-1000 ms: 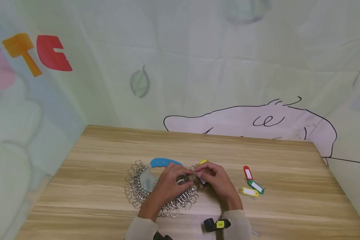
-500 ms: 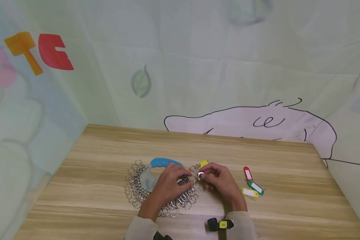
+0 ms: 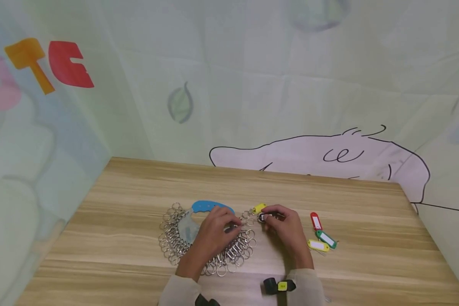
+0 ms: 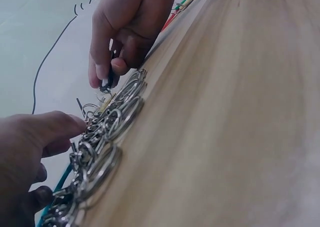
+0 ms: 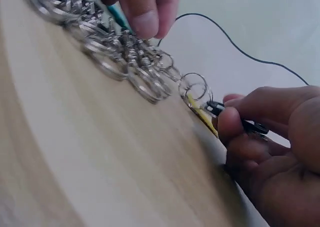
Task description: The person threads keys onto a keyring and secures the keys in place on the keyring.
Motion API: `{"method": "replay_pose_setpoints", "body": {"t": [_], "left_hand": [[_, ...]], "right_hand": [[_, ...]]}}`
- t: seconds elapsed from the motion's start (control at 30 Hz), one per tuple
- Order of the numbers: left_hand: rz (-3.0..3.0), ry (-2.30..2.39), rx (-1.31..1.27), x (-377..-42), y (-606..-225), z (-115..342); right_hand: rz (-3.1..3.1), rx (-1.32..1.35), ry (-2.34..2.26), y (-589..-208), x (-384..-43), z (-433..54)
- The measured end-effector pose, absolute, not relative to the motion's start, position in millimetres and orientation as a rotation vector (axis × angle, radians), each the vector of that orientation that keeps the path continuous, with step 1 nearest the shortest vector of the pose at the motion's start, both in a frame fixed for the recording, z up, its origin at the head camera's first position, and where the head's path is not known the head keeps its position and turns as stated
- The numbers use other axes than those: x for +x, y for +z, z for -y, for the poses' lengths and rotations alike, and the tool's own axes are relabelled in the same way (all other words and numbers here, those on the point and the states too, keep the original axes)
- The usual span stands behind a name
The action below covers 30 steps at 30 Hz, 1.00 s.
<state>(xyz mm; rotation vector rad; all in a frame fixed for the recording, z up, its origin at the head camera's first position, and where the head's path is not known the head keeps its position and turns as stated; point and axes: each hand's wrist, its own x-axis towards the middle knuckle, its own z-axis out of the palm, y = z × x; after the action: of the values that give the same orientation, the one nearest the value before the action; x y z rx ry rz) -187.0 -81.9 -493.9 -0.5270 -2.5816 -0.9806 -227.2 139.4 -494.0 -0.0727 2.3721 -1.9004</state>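
Note:
My right hand point(image 3: 288, 229) pinches a black key tag point(image 3: 262, 217) with a white label between thumb and fingers. In the right wrist view, the tag's black edge point(image 5: 216, 107) shows near a loose key ring point(image 5: 195, 84). My left hand point(image 3: 216, 231) is over a fan of key rings with snap hooks point(image 3: 222, 268). Its thumb and finger come together at a ring's hook end, partly hidden by the fingertips. Just beyond the hands lies a yellow key tag point(image 3: 258, 208), beside the nearest rings.
Under the left hand are a blue handle point(image 3: 210, 206) and a clear plastic sheet point(image 3: 187, 229), ringed by the hooks. To the right lie red point(image 3: 315, 221), green point(image 3: 326, 239) and yellow key tags point(image 3: 318, 245) on the wooden table point(image 3: 137, 182). A printed cloth backdrop point(image 3: 252, 106) stands behind.
The right hand has drawn away from the left with the black key tag, which has turned so its label shows. The left thumb and finger have come closer together.

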Motion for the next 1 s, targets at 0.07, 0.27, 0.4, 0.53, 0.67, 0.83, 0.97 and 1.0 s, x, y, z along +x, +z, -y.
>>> {"method": "replay_pose_setpoints", "body": {"t": [0.07, 0.27, 0.4, 0.53, 0.67, 0.83, 0.97, 1.0], "left_hand": [[2.6, -0.958, -0.504, -186.4, -493.3, 82.2], [2.611, -0.942, -0.529, -184.9, -491.2, 84.4], [2.61, -0.943, -0.567, -183.9, -489.9, 85.5], [2.624, -0.948, -0.575, -182.8, -489.0, 86.5], [2.634, -0.929, -0.578, -181.8, -488.8, 87.8], [2.626, -0.899, -0.59, -181.0, -489.5, 87.4], [2.63, -0.89, -0.609, -181.8, -490.8, 83.9], [2.631, -0.887, -0.614, -181.9, -490.8, 83.0]], "right_hand": [[-2.427, -0.082, -1.881, -494.9, -227.6, -136.2], [-2.704, -0.111, -1.756, -496.3, -228.4, -126.8], [-2.919, -0.169, -1.681, -497.0, -227.4, -123.5], [-3.067, -0.177, -1.575, -496.1, -226.1, -122.0], [-3.08, -0.112, -1.537, -496.1, -226.5, -122.8], [-3.045, -0.138, -1.561, -480.7, -225.2, -133.7], [-3.111, -0.228, -1.599, -433.4, -207.6, -153.9], [-3.142, -0.255, -1.614, -419.9, -201.1, -159.0]]}}
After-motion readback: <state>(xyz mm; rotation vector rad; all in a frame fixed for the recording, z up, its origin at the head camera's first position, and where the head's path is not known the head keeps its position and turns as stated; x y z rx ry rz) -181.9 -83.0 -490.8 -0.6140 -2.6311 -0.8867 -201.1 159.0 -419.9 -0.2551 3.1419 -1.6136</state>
